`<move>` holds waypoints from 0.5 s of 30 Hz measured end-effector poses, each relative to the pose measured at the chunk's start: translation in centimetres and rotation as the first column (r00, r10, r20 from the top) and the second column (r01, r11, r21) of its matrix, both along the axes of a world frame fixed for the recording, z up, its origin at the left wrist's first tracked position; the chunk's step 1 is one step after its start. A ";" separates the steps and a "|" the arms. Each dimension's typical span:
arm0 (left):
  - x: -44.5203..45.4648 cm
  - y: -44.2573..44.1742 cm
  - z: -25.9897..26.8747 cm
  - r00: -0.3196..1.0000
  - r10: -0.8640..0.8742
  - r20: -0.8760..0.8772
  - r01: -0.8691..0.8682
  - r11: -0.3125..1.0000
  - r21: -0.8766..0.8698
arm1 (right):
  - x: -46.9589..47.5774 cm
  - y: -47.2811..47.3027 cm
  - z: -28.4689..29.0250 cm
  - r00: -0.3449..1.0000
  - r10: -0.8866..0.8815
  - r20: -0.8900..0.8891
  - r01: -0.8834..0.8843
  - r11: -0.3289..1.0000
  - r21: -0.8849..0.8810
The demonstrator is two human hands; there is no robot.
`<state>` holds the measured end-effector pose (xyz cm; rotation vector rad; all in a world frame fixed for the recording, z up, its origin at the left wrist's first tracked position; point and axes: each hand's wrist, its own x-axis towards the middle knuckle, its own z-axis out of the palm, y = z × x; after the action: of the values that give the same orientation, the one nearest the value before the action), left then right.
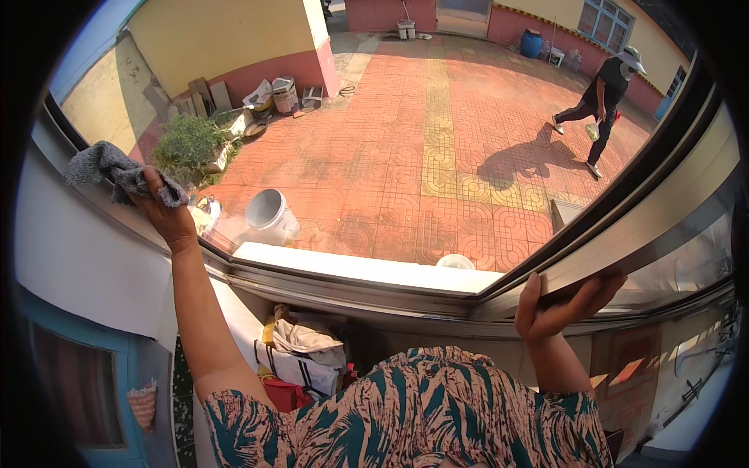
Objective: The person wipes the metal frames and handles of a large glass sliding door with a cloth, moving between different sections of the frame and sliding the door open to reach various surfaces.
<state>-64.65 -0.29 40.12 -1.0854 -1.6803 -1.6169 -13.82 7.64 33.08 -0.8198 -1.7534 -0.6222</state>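
Note:
My left hand (169, 219) grips a crumpled grey cloth (105, 167) at the left side of the window frame (216, 248). The cloth hangs over the fingers and partly hides them. At the right, my right hand (553, 319) holds the edge of a light metal window sash (608, 245), thumb on the near side and fingers bent beneath it. Between the hands, the window shows a tiled courtyard (374, 146). Along the bottom of the window runs a metal track (351, 289), with a bright white outer sill (363, 269) beyond it.
Outside stand a white bucket (272, 216), a green shrub (190, 140) and a blue barrel (531, 44). A person (608, 99) in a hat walks through the courtyard carrying a bag. Below the window, indoors, lie a striped bag (307, 365) and a red bag (284, 393).

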 end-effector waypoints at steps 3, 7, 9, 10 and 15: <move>-1.6 0.7 -4.2 0.974 -0.018 0.228 -0.028 0.980 0.195 | 0.6 0.6 0.0 1.000 0.022 -0.001 -0.022 1.000 -0.003; 4.4 3.0 -9.3 0.772 -0.310 0.555 0.035 0.892 0.450 | 0.8 0.9 -0.1 1.000 -0.003 0.022 0.003 1.000 -0.004; 10.5 4.1 -12.1 0.852 -0.011 0.524 -0.105 0.976 0.192 | 0.7 1.0 -0.5 1.000 -0.012 0.021 0.012 1.000 0.010; 13.1 4.7 -14.3 0.847 0.066 0.528 -0.145 0.983 0.110 | 0.6 1.1 -0.5 1.000 -0.004 0.029 0.003 1.000 0.021; 27.3 4.9 -19.0 0.944 -0.243 -0.224 0.198 0.958 -0.205 | -0.5 1.3 -1.0 0.997 0.076 -0.004 -0.075 0.992 0.099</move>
<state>-37.34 4.57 21.09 -1.5482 -1.6053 -1.4070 -14.29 8.95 32.11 -0.6833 -1.7245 -0.6489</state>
